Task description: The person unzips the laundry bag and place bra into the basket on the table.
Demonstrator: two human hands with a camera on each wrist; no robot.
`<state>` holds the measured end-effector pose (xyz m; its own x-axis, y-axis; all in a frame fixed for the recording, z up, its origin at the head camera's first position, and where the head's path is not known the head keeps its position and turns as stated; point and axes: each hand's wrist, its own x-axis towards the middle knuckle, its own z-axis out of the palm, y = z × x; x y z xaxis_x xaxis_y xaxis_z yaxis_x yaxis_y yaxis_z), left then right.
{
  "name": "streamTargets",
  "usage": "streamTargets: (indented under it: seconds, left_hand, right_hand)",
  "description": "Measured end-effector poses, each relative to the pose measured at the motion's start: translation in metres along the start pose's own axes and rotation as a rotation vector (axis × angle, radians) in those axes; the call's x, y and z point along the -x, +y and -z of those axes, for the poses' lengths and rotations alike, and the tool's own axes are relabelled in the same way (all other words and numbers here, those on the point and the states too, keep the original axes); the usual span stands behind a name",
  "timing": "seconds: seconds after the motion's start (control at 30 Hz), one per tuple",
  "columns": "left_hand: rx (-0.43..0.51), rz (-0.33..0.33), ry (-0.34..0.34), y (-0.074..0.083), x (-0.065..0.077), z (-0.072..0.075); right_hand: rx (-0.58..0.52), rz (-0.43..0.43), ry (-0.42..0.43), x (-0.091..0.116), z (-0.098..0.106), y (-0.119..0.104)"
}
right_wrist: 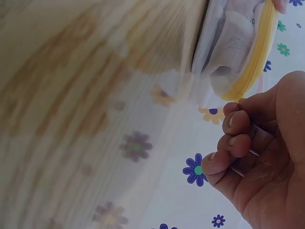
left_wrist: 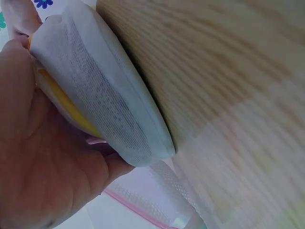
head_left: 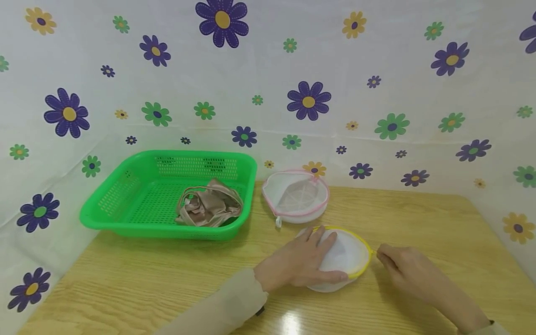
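Observation:
A round white mesh laundry bag (head_left: 341, 251) with a yellow zipper (head_left: 365, 244) lies on the wooden table in front of me. My left hand (head_left: 301, 258) rests on top of it, fingers spread over the mesh and thumb along the near side. At the bag's right end, my right hand (head_left: 412, 270) pinches the zipper pull between thumb and index finger; the fingertips mostly hide the pull. The right wrist view shows that hand (right_wrist: 257, 148) right at the end of the yellow zipper band (right_wrist: 252, 71), its other fingers curled.
Behind the yellow-trimmed bag lies a second mesh laundry bag (head_left: 303, 197) with pink trim, its top gaping. A green plastic basket (head_left: 159, 227) at the back left holds a crumpled brown satiny garment (head_left: 215, 204). A flower-printed white sheet (head_left: 268, 70) hangs behind the table.

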<state>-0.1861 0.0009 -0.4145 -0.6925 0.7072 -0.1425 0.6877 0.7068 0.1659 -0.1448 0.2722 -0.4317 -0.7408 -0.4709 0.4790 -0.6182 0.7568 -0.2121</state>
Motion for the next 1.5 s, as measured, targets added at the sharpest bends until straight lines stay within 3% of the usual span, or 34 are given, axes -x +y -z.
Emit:
streamTargets:
  seconds: [0.4,0.9,1.5]
  left_hand:
    - [-0.040,0.003,0.007,0.0004,-0.0031,-0.0016]
    - [-0.022,0.011,-0.003,0.0013,-0.0010,0.0007]
    - [-0.041,0.005,0.047,0.0010,-0.0011,-0.0016]
  right_hand:
    - [-0.034,0.024,0.002,0.0013,0.0001,-0.0005]
    - [-0.039,0.027,0.012,0.0022,0.0004,-0.0038]
    - [-0.072,0.005,-0.029,0.0054,0.0008,-0.0067]
